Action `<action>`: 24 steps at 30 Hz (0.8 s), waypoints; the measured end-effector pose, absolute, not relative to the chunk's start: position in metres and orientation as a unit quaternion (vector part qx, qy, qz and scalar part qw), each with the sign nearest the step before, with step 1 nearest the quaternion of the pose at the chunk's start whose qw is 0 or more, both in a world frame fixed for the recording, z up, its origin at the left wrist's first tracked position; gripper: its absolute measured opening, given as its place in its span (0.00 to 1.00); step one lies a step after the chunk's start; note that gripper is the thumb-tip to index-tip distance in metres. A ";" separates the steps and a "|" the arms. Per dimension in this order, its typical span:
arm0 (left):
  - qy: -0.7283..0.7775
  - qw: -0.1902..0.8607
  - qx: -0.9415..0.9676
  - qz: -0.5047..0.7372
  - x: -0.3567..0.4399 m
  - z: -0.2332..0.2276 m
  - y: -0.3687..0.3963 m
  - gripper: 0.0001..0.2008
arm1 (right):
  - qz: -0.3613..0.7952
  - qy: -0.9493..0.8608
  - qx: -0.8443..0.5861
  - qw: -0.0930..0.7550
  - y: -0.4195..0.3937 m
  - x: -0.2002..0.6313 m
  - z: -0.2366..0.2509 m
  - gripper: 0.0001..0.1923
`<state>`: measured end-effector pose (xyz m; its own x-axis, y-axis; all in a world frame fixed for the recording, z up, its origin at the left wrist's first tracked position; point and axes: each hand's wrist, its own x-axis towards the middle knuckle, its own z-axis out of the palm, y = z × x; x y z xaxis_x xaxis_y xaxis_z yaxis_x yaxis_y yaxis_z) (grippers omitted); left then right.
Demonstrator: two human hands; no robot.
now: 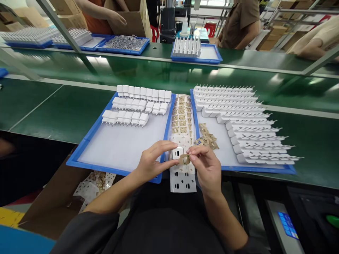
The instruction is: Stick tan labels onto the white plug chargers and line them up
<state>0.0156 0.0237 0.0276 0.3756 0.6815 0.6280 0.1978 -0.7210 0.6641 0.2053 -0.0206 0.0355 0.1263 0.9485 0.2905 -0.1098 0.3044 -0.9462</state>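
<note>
Between the fingertips of the left hand (150, 162), pinching a small white plug (177, 153). Just beside, right hand (205, 164) closed on a tan sticker (184, 159), touching the plug. Sticking step, probably. Next: pressing flat, lined up.

Bright, even overhead light; pale glare streaks the green table (79, 116) beyond the blue trays. Edges bow outward, far background slightly soft, shadows faint.

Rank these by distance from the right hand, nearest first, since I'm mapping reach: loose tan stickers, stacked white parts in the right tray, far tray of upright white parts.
1. Loose tan stickers, just above the right hand.
2. Stacked white parts, to its right.
3. Far tray of upright white parts, across the belt.
</note>
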 end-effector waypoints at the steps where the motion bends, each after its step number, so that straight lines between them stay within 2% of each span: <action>1: 0.272 0.224 0.800 0.485 0.015 0.029 0.024 0.22 | 0.426 -0.501 -0.423 0.623 -0.020 0.205 0.037 0.04; 8: 0.254 0.175 0.820 0.482 0.015 0.035 0.025 0.24 | 0.453 -0.498 -0.455 0.582 -0.014 0.202 0.042 0.01; 24: 0.264 0.170 0.820 0.479 0.016 0.035 0.024 0.22 | 0.441 -0.507 -0.463 0.578 -0.014 0.198 0.039 0.01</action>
